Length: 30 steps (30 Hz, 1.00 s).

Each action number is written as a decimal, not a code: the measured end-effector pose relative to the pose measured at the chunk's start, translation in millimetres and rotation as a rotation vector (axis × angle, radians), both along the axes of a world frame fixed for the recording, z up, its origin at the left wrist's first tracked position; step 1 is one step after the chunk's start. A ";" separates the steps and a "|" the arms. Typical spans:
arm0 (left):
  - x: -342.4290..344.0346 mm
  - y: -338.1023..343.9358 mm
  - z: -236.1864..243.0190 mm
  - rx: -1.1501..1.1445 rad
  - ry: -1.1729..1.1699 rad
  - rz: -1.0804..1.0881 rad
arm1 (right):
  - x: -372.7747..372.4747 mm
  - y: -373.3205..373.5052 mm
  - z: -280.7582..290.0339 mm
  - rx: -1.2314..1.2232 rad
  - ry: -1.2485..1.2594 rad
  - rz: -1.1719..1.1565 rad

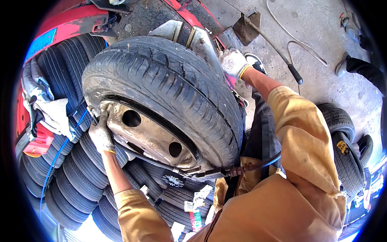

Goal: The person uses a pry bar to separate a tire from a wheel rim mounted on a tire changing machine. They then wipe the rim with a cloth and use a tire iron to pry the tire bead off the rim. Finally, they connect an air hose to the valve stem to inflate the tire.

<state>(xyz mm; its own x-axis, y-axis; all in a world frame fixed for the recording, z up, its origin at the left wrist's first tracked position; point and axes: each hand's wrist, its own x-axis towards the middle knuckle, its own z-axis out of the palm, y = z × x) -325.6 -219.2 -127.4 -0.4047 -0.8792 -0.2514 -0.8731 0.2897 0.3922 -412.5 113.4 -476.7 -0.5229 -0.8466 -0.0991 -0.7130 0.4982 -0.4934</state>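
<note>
A worn car tyre (pixel 177 76) on a dirty steel wheel (pixel 159 135) stands tilted in front of me, filling the middle of the view. My left hand (pixel 101 131), in a whitish knit glove, is closed at the wheel's left edge around the fitting end of a black air hose (pixel 147 161). That hose runs under the wheel toward my body. Beyond the tyre's far right side, my gloved right hand (pixel 234 63) has curled fingers beside a metal jaw plate (pixel 203 46). What it grips is hidden.
Stacked tyres (pixel 76 173) crowd the left and lower left, with a rag (pixel 54 115) over them. A long-handled lever (pixel 276 48) crosses the far floor near a loose hose (pixel 300 42). More tyres (pixel 346 157) lie at right; another person's leg (pixel 365 70) shows there.
</note>
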 end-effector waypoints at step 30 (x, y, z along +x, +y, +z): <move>1.5 -5.7 0.7 0.039 0.009 0.028 | -10.4 -15.9 -15.8 -0.108 -0.029 0.003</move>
